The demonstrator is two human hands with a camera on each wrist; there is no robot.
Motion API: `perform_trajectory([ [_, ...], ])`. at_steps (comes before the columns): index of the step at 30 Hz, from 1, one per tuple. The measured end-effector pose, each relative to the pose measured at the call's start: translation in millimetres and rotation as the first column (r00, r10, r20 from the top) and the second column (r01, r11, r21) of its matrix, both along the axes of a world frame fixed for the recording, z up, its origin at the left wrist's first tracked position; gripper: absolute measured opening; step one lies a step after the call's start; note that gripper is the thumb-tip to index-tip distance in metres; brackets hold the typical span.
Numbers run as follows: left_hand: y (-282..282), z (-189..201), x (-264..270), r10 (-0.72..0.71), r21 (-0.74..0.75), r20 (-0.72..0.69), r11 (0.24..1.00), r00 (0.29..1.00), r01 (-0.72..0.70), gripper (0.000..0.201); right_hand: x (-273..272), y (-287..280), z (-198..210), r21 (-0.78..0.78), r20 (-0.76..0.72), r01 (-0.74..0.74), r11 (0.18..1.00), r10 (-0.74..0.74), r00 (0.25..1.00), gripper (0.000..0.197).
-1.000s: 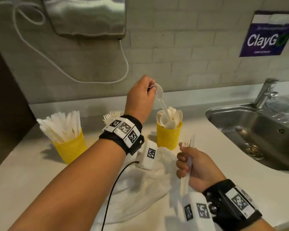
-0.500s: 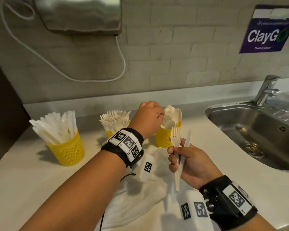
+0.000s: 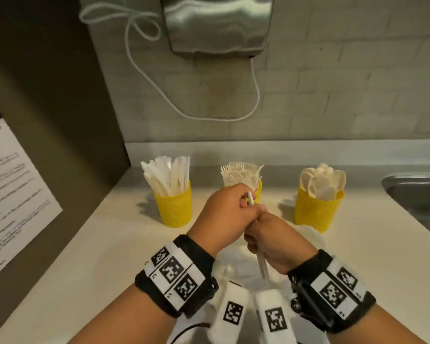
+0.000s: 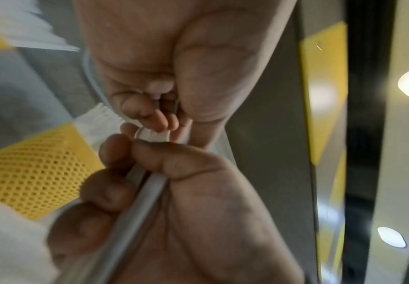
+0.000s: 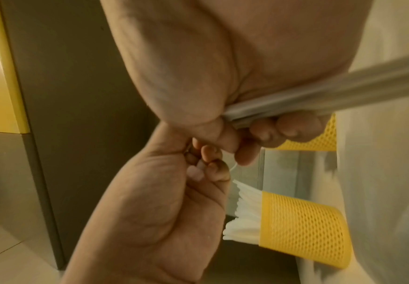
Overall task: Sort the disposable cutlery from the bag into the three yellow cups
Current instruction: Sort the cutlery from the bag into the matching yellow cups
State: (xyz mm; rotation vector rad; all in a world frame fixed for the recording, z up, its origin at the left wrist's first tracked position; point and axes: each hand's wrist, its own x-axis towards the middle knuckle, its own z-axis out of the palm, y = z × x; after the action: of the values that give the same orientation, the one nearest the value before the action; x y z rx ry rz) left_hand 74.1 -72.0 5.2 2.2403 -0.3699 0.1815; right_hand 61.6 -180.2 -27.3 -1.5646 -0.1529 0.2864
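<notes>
Three yellow mesh cups stand in a row at the back. The left cup (image 3: 173, 207) holds knives and the right cup (image 3: 318, 214) holds spoons. The middle cup (image 3: 258, 192), which holds forks (image 3: 241, 173), is partly hidden behind my left hand (image 3: 243, 202). My right hand (image 3: 256, 234) grips the handles of white plastic cutlery (image 3: 261, 265) over the white bag (image 3: 231, 266). My left hand pinches the upper end of one piece (image 3: 250, 198); the left wrist view shows this pinch on the piece (image 4: 153, 134) just above the fist of my right hand (image 4: 174, 192). Its shape is hidden.
A steel sink (image 3: 417, 192) lies at the right edge of the white counter (image 3: 109, 244). A hand dryer (image 3: 216, 23) with a looped cord hangs on the tiled wall. A dark panel with a paper notice (image 3: 10, 194) closes off the left side.
My left hand let go of a spoon at the right cup and came back to pinch the cutlery in my right hand. The view has swung left.
</notes>
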Motion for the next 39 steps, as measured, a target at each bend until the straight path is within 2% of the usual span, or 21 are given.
perform_trajectory([
  [2,15,0,3,0.016,-0.036,-0.009,0.999,1.0,-0.017,0.005,1,9,1,0.027,-0.014,-0.071,0.997,0.071,0.997,0.035],
  [4,30,0,4,0.005,-0.111,-0.052,0.994,0.999,-0.011,0.006,2,13,4,0.125,-0.051,-0.114,0.986,0.121,0.991,0.037],
  [6,42,0,4,-0.015,-0.201,-0.104,0.98,0.995,-0.006,0.006,3,16,9,0.275,-0.087,-0.128,0.953,0.157,0.984,0.031],
  [9,54,1,8,-0.021,-0.253,-0.108,0.967,0.994,-0.007,0.011,5,24,13,0.431,-0.13,-0.111,0.896,0.184,0.974,0.028],
  [12,64,6,12,-0.005,-0.298,-0.094,0.954,0.996,-0.024,0.02,14,29,7,0.419,-0.159,-0.074,0.905,0.153,0.975,0.031],
  [14,74,14,13,0.028,-0.358,-0.057,0.933,0.998,-0.046,0.02,21,27,9,0.383,-0.151,0.023,0.924,0.038,0.988,0.03],
  [17,99,33,14,0.182,-0.437,0.068,0.889,0.981,-0.135,0.023,30,14,22,0.347,-0.012,0.178,0.921,-0.185,0.983,0.031],
  [19,121,47,15,0.341,-0.444,0.187,0.866,0.921,-0.23,0.021,38,1,36,0.356,0.112,0.266,0.896,-0.324,0.939,0.037],
  [21,137,61,16,0.452,-0.423,0.311,0.853,0.836,-0.305,0.02,44,-11,50,0.302,0.263,0.349,0.887,-0.43,0.864,0.058],
  [23,144,72,19,0.497,-0.405,0.408,0.85,0.766,-0.336,0.028,51,-21,63,0.16,0.433,0.459,0.874,-0.48,0.763,0.084],
  [24,145,75,24,0.505,-0.389,0.443,0.853,0.741,-0.349,0.029,55,-24,69,0.096,0.5,0.51,0.855,-0.485,0.718,0.089],
  [26,145,75,38,0.499,-0.305,0.487,0.866,0.717,-0.396,0.028,67,-26,74,0.054,0.586,0.582,0.812,-0.497,0.64,0.086],
  [28,143,66,56,0.464,-0.195,0.482,0.884,0.743,-0.426,0.026,80,-23,69,0.081,0.625,0.614,0.785,-0.52,0.582,0.075],
  [29,142,59,65,0.444,-0.144,0.461,0.892,0.768,-0.429,0.026,86,-20,64,0.079,0.626,0.619,0.782,-0.522,0.579,0.069],
  [31,139,40,79,0.413,-0.055,0.404,0.901,0.816,-0.429,0.025,95,-16,51,-0.013,0.618,0.634,0.773,-0.492,0.613,0.06],
  [35,139,7,96,0.358,0.145,0.365,0.89,0.859,-0.433,0.021,104,-9,26,-0.388,0.607,0.58,0.716,-0.275,0.746,0.055],
  [37,140,-4,97,0.314,0.315,0.354,0.847,0.881,-0.428,0.022,103,-8,17,-0.474,0.597,0.539,0.696,-0.196,0.778,0.049],
  [39,141,-11,93,0.312,0.395,0.331,0.812,0.891,-0.431,0.03,102,-9,11,-0.529,0.609,0.536,0.658,-0.146,0.78,0.041],
])
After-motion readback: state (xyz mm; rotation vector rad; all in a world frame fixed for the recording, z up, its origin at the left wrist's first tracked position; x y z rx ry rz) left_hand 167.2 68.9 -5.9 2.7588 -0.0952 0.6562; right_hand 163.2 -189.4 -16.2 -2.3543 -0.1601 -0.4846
